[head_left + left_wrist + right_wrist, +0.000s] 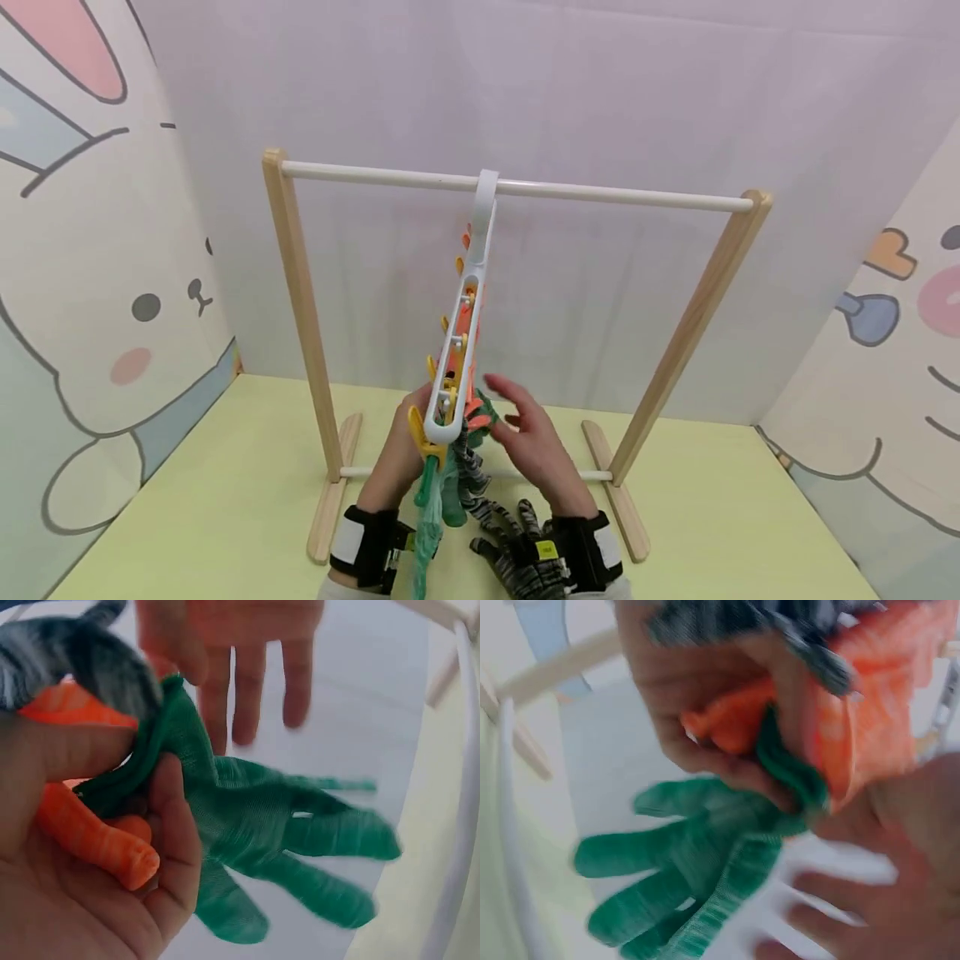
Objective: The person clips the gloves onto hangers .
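Observation:
My left hand (pixel 403 446) pinches the cuff of a green knit glove (pixel 240 817) between thumb and fingers, in the left wrist view. The glove's fingers spread out sideways from that grip. My right hand (pixel 531 442) is beside the cuff with its fingers extended and apart, blurred in the right wrist view, its thumb close to the cuff. An orange glove (pixel 885 697) hangs against the left hand, partly behind its fingers. Above both hands, a white clip hanger (pixel 444 431) with yellow and orange clips hooks over a rail. Black-and-grey striped gloves (pixel 517 567) dangle below it.
The hanger's rail (pixel 615 194) is a white bar between two wooden posts (pixel 296 292). A lower white bar (pixel 592 475) joins the stand's feet near the yellow tabletop (pixel 697 517). Light green gloves (pixel 429 525) hang at the hanger's near end. Cartoon-printed panels (pixel 112 275) flank the table.

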`<action>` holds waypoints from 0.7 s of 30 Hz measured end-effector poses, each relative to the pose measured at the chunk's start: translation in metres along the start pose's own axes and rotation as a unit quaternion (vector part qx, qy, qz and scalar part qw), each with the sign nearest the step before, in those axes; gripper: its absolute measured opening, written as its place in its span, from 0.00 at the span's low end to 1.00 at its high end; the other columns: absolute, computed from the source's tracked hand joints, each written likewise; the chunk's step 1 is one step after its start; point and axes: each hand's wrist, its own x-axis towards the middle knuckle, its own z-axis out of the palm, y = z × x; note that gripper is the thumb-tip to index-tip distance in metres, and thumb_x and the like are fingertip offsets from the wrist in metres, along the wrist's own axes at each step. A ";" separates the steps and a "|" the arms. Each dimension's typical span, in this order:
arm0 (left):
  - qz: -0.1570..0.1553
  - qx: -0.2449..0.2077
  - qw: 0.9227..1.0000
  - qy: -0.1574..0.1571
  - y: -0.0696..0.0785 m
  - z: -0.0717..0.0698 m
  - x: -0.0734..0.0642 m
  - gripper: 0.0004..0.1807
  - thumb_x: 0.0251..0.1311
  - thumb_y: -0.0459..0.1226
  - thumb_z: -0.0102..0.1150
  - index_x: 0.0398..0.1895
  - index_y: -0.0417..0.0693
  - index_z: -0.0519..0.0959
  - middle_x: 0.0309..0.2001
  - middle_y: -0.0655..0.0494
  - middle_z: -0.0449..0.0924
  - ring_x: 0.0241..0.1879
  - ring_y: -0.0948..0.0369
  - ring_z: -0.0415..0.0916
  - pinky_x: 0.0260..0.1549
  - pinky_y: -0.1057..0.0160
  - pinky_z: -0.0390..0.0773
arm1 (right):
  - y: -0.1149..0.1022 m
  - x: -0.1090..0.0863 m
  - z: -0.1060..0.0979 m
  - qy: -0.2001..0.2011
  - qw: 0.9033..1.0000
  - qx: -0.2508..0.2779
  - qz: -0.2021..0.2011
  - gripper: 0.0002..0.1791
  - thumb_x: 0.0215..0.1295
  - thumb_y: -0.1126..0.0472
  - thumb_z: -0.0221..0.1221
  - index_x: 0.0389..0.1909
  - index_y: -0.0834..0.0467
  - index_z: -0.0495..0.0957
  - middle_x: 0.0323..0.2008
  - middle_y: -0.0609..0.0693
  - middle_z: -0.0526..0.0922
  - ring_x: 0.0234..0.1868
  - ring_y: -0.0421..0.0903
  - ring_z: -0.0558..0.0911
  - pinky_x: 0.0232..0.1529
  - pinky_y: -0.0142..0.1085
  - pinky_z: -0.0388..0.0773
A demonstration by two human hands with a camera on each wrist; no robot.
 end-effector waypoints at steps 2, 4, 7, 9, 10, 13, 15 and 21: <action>-0.041 0.075 0.995 0.047 0.022 0.009 -0.009 0.15 0.75 0.37 0.53 0.59 0.42 0.77 0.34 0.55 0.74 0.31 0.63 0.69 0.31 0.67 0.70 | 0.000 -0.003 -0.004 -0.037 0.996 -0.050 -0.056 0.37 0.67 0.73 0.58 0.75 0.52 0.64 0.73 0.55 0.68 0.74 0.56 0.67 0.63 0.59 0.70; -0.068 0.076 0.994 0.040 0.025 0.011 -0.008 0.16 0.73 0.37 0.57 0.60 0.43 0.77 0.37 0.55 0.77 0.36 0.62 0.71 0.35 0.66 0.72 | 0.000 -0.004 -0.005 -0.032 0.988 -0.106 -0.109 0.33 0.65 0.72 0.61 0.71 0.53 0.70 0.68 0.54 0.74 0.69 0.55 0.73 0.59 0.56 0.74; -0.086 0.059 0.994 -0.015 0.020 0.009 -0.006 0.21 0.73 0.38 0.57 0.66 0.46 0.74 0.44 0.52 0.79 0.43 0.60 0.72 0.39 0.64 0.74 | -0.001 -0.005 -0.006 0.047 0.973 -0.169 -0.148 0.23 0.65 0.70 0.63 0.61 0.55 0.80 0.56 0.53 0.83 0.58 0.52 0.82 0.53 0.49 0.80; -0.083 0.056 0.993 -0.067 0.017 0.006 -0.004 0.24 0.74 0.37 0.55 0.71 0.48 0.69 0.51 0.49 0.78 0.48 0.58 0.73 0.43 0.63 0.75 | -0.002 -0.007 -0.008 0.097 0.967 -0.182 -0.147 0.18 0.66 0.71 0.62 0.54 0.56 0.84 0.49 0.53 0.86 0.48 0.51 0.85 0.46 0.42 0.82; -0.077 0.062 0.991 -0.088 0.016 0.003 -0.004 0.26 0.75 0.36 0.54 0.73 0.49 0.67 0.56 0.47 0.77 0.51 0.56 0.73 0.46 0.62 0.76 | -0.002 -0.008 -0.010 0.114 0.967 -0.181 -0.141 0.16 0.66 0.71 0.62 0.52 0.56 0.85 0.47 0.53 0.87 0.44 0.49 0.86 0.40 0.38 0.82; -0.071 0.104 0.986 -0.105 0.017 -0.008 -0.003 0.27 0.75 0.32 0.51 0.75 0.51 0.63 0.63 0.45 0.75 0.59 0.54 0.74 0.55 0.57 0.78 | -0.005 -0.009 -0.016 0.143 0.967 -0.179 -0.110 0.13 0.69 0.68 0.61 0.50 0.55 0.86 0.44 0.53 0.89 0.32 0.45 0.83 0.29 0.31 0.75; -0.082 0.141 0.984 -0.075 0.020 -0.016 -0.002 0.25 0.75 0.32 0.50 0.73 0.49 0.66 0.63 0.45 0.77 0.58 0.52 0.76 0.57 0.54 0.79 | -0.006 -0.008 -0.021 0.163 0.965 -0.188 -0.080 0.13 0.70 0.67 0.59 0.50 0.54 0.86 0.39 0.53 0.89 0.25 0.42 0.77 0.24 0.30 0.68; -0.094 0.149 0.983 0.054 0.040 -0.034 0.000 0.17 0.78 0.39 0.48 0.65 0.46 0.73 0.59 0.44 0.81 0.53 0.53 0.80 0.53 0.60 0.79 | 0.003 -0.007 -0.035 0.241 0.957 -0.164 -0.002 0.16 0.71 0.66 0.54 0.54 0.54 0.85 0.26 0.55 0.82 0.18 0.39 0.67 0.20 0.31 0.62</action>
